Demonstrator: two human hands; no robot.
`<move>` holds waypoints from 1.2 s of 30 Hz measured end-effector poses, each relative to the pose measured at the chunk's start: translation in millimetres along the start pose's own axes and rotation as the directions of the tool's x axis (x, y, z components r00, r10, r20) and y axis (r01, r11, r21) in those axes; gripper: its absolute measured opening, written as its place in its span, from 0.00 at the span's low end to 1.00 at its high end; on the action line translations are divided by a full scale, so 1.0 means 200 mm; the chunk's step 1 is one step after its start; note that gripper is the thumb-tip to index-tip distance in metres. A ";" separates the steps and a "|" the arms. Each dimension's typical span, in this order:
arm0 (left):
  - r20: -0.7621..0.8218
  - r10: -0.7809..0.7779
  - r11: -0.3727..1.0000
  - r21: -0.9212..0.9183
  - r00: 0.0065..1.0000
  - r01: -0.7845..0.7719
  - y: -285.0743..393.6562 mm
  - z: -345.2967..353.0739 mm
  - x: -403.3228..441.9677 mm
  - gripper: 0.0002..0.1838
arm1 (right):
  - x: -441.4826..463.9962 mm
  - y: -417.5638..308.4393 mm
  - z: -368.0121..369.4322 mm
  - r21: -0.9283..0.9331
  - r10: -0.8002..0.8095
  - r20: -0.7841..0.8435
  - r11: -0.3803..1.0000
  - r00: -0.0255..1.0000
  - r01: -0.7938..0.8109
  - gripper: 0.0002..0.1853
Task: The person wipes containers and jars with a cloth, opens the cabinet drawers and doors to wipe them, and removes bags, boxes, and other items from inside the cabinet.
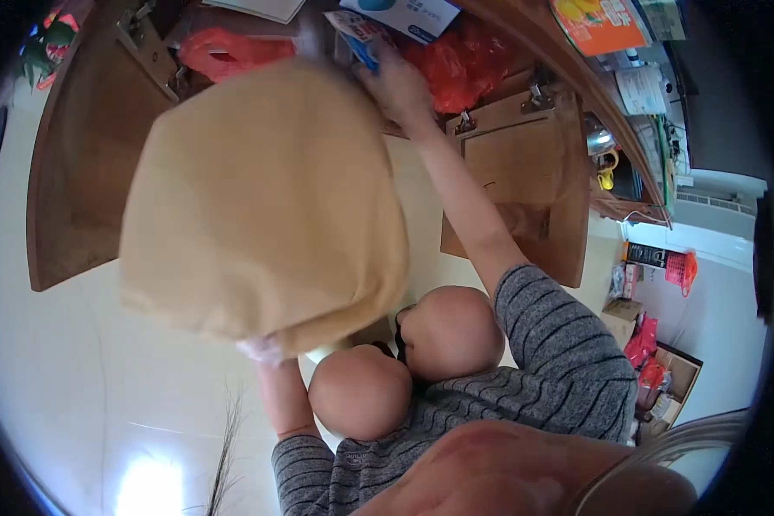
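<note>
A large tan bag or cover (267, 198), which looks like soft cloth, is held up close to the camera and fills the left middle of the view. My left forearm (285, 396) rises to its lower edge, where it carries the bag; the fingers are hidden behind it. A bit of whitish-pink plastic (262, 348) pokes out at that edge. Up in the open cabinet, my right hand (402, 90) has its fingers closed around a blue-and-white printed packet (361, 43). The fingertips are slightly blurred.
Cabinet doors stand open at left (82, 163) and right (520, 172). Inside the cabinet are red plastic bags (464, 64) and a blue-and-white box (408, 15). An orange printed pack (598, 24) lies above. Boxes and bags (649, 353) stand along the right wall.
</note>
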State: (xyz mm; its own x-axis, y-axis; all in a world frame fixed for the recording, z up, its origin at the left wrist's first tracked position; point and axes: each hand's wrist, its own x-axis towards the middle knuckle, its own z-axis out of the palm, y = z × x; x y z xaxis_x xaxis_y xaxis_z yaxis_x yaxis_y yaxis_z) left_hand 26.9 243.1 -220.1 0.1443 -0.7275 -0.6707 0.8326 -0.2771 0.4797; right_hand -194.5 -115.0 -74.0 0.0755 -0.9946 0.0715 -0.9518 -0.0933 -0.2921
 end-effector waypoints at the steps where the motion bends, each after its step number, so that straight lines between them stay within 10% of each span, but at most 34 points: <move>1: -0.042 0.024 1.000 0.007 0.999 -0.024 0.04 -0.05 -0.03 0.24 | 0.03 0.02 0.08 -0.016 -0.004 -0.068 1.000 0.998 0.003 0.21; 5: -0.127 0.114 0.992 0.064 0.985 -0.107 0.16 -0.17 -0.10 0.24 | 0.11 0.07 0.27 -0.172 -0.161 -0.192 0.977 0.968 0.128 0.19; 11: -0.178 0.179 0.978 0.140 0.968 -0.155 0.17 -0.25 -0.17 0.24 | 0.05 0.13 0.23 0.084 -0.294 -0.330 0.937 0.897 0.338 0.16; 16: -0.049 0.276 0.895 0.378 0.960 -0.238 0.07 -0.24 -0.19 0.24 | -0.37 -0.08 0.41 0.440 -0.408 -0.095 0.801 0.908 0.406 0.17; 18: 0.193 0.405 0.645 0.633 0.894 -0.429 0.04 -0.21 -0.14 0.24 | -0.47 -0.14 0.68 0.796 -0.493 0.387 0.605 0.779 -0.012 0.26; 21: 0.500 0.492 0.222 0.720 0.713 -0.658 0.06 -0.16 -0.07 0.24 | -0.57 -0.19 0.67 0.573 -0.462 0.817 0.715 0.345 -0.401 0.35; 23: 0.395 0.481 0.378 0.712 0.782 -0.592 0.06 -0.13 -0.08 0.24 | -0.67 -0.23 0.56 0.482 -0.466 0.867 0.699 0.175 -0.528 0.40; 24: 0.156 0.385 0.720 0.566 0.910 -0.402 0.06 -0.09 -0.10 0.24 | -0.72 -0.26 0.52 0.468 -0.486 0.863 0.669 0.136 -0.578 0.42; 25: -0.097 0.257 0.940 0.257 0.962 -0.225 0.06 -0.06 -0.12 0.23 | -0.78 -0.28 0.56 0.552 -0.566 0.804 0.601 0.180 -0.578 0.43; 28: -0.275 0.135 0.991 0.031 0.952 -0.131 -0.01 -0.15 -0.10 0.20 | -0.87 -0.30 0.64 0.673 -0.645 0.713 0.523 0.274 -0.523 0.45; 33: -0.448 0.040 0.999 0.004 0.893 -0.043 -0.10 -0.02 0.03 0.27 | -0.90 -0.32 0.85 0.690 -0.434 0.709 0.591 0.556 -0.418 0.47; 36: -0.191 0.306 0.774 0.620 0.933 -0.127 -0.35 -0.36 0.27 0.25 | -0.81 -0.33 0.70 0.779 -0.503 0.530 0.607 0.683 -0.158 0.49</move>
State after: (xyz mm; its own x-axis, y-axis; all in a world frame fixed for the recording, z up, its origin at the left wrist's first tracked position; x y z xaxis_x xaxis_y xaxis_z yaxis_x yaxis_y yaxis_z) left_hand 15.5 268.4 -330.1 0.4915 -0.6437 -0.5865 0.2943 -0.5111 0.8076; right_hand -101.4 45.4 -199.8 0.6879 -0.6564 -0.3097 -0.3577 0.0646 -0.9316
